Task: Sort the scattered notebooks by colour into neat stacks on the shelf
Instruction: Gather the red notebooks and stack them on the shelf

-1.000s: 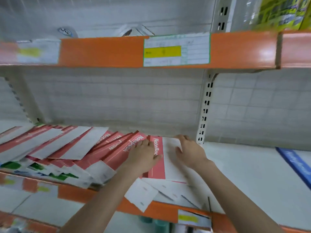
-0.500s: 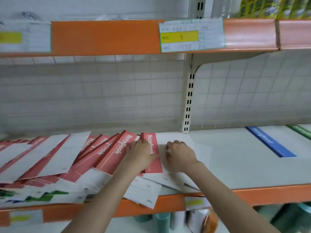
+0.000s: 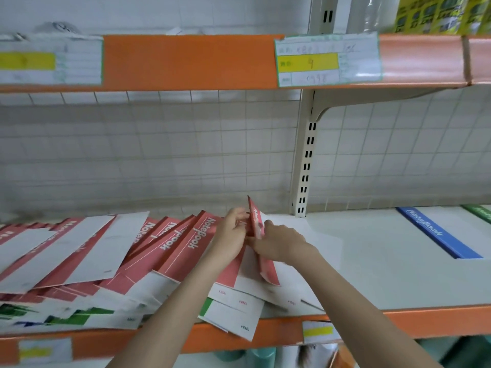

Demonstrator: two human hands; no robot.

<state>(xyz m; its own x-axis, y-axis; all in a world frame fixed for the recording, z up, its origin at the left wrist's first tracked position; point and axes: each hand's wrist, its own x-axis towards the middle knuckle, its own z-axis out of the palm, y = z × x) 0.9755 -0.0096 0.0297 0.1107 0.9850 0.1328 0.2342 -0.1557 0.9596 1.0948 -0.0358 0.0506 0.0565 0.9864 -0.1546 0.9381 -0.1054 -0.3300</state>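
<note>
Now tipped up on its edge, the red notebook (image 3: 257, 227) that lay flat on the pile half a second ago. Back then both hands pressed down on it with flat fingers. Moved a bit too, the view, so more of the right side of the shelf (image 3: 372, 274) shows.

Far left: a messy fan of red notebooks (image 3: 111, 251), leaning one over the next, white backs and red strips showing. Under them, near the front edge, some green notebooks (image 3: 77, 318) peeking out, and one white corner hanging over the orange shelf lip (image 3: 438, 322).

Middle: left hand (image 3: 230, 239) up against the left face of the raised notebook, fingers curled at its upper part, holding it. Right beside it, right hand (image 3: 279, 241) gripping the same notebook from the other side, thumb on top, fingers wrapped low along its edge. Notebook caught between the two hands, top corner poking up above the fingers, bottom corner resting on the white sheets below the right wrist. Hands close together, nearly touching.

Right: bare white shelf, then a blue notebook (image 3: 438, 233) lying flat, well apart from the hands. Past it, at the very edge, a green notebook (image 3: 479, 212), only partly seen.
</note>
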